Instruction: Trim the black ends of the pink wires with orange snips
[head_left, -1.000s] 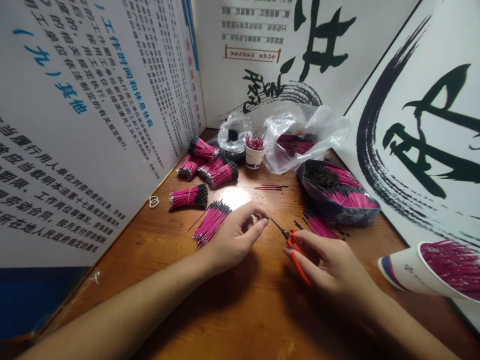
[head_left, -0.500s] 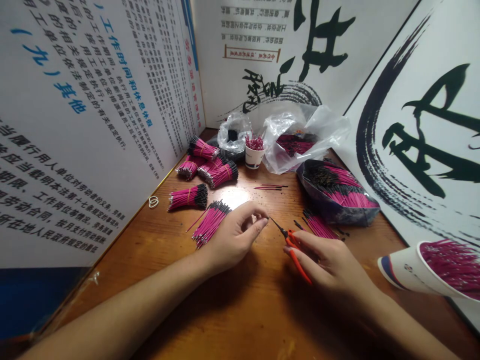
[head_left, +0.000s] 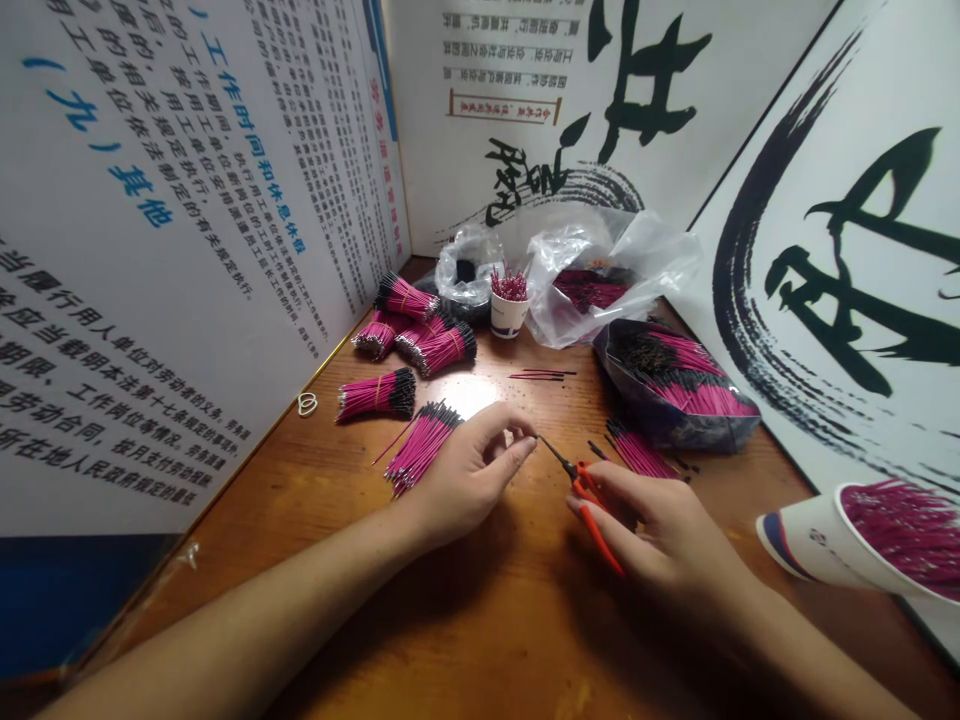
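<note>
My right hand (head_left: 649, 515) is closed around the orange handles of a pair of fine-nosed pliers or snips (head_left: 592, 505); which kind I cannot tell. Its dark, thin tip points at the fingertips of my left hand (head_left: 491, 460). Thumb and forefinger of that hand are pinched together, and whatever lies between them is too small to make out. Just behind my left wrist rests a loose pile of magenta wires (head_left: 424, 450) with black ends. Beyond my right fingers lies another small group of magenta wires (head_left: 637, 447).
Rubber-banded wire bundles (head_left: 376, 394) lie at the left. A paper cup (head_left: 508, 318) of wires stands at the back beside clear plastic bags (head_left: 551, 310). A dark bag (head_left: 697, 432) of wires sits at the right, near a tilted cup (head_left: 806, 540). Printed panels enclose the wooden table.
The orange-handled tool has shifted very slightly in my right hand. My left hand stays in place.
</note>
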